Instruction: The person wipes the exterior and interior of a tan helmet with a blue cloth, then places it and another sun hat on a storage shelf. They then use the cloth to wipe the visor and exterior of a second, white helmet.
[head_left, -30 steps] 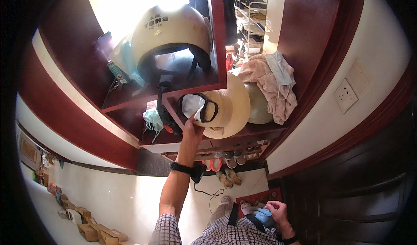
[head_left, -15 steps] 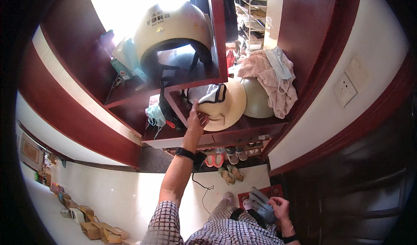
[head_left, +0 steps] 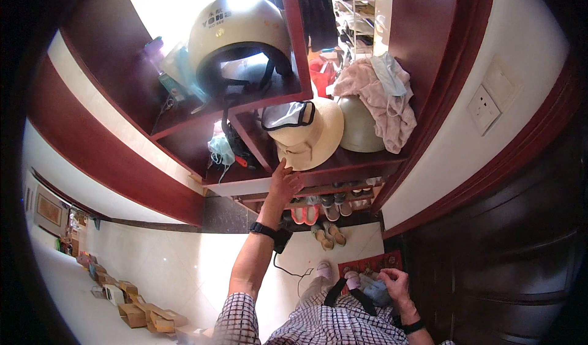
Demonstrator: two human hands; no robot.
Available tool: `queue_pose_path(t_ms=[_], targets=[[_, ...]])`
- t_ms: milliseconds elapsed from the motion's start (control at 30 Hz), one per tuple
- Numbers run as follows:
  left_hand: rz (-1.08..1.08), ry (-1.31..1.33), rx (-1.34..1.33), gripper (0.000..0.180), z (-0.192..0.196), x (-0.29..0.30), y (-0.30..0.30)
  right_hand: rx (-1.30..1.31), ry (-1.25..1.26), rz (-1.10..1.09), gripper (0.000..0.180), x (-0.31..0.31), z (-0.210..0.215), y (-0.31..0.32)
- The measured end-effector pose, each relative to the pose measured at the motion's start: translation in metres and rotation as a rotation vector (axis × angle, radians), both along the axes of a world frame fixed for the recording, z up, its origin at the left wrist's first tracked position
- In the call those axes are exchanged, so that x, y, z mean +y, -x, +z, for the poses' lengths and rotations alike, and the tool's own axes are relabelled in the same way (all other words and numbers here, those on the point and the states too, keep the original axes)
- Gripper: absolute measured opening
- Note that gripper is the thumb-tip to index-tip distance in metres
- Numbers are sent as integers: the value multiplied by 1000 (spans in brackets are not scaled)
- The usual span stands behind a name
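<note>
A cream wide-brimmed sun hat (head_left: pixel 327 131) with a bow rests on the red-brown shelf. On its crown lies a pale, light-coloured fabric piece (head_left: pixel 288 115) edged in black. My left hand (head_left: pixel 285 183) reaches up to the shelf's front edge. Its fingers are extended beside the near part of the brim and hold nothing; whether they touch it I cannot tell. Low at the right, my right hand (head_left: pixel 397 285) has its fingers curled in a pinch on a grey-blue cloth (head_left: pixel 375 291), which hangs in front of my body and is partly hidden.
A cream helmet (head_left: pixel 239 33) sits in the upper compartment. Right of the hat are an olive helmet (head_left: pixel 358 127), a pink cloth (head_left: pixel 383 97) and a face mask (head_left: pixel 390 72). Another mask (head_left: pixel 220 151) lies left. Shoes (head_left: pixel 331 235) stand below; a dark door (head_left: pixel 490 259) is at right.
My left hand has moved off the fabric piece and down to the shelf's front edge. The fabric piece stays on the hat. My right hand has shifted slightly, with the cloth lower beside it.
</note>
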State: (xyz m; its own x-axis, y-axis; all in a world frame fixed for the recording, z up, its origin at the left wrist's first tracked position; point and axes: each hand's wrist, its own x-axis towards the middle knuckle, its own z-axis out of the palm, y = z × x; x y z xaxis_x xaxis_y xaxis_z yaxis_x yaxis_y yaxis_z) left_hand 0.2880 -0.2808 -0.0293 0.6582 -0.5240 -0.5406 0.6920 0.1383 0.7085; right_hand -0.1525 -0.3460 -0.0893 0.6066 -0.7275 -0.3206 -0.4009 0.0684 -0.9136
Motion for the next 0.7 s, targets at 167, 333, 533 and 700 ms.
queue_pose_path(t_ms=[167,333,533,700], targets=[[62,175,136,82,-2,-35,-3,-18,-28,-24,18,-2,-1,10],[-65,527,156,79,-30,-44,-22,-95,-27,-51,18,-4,-26,23],[-31,264,-22,55,-20,-29,14,-42,-68,-78,18,-9,0,17],[-202,190,-76,33,-25,0,55,-105,-84,-20,18,-17,15,0]])
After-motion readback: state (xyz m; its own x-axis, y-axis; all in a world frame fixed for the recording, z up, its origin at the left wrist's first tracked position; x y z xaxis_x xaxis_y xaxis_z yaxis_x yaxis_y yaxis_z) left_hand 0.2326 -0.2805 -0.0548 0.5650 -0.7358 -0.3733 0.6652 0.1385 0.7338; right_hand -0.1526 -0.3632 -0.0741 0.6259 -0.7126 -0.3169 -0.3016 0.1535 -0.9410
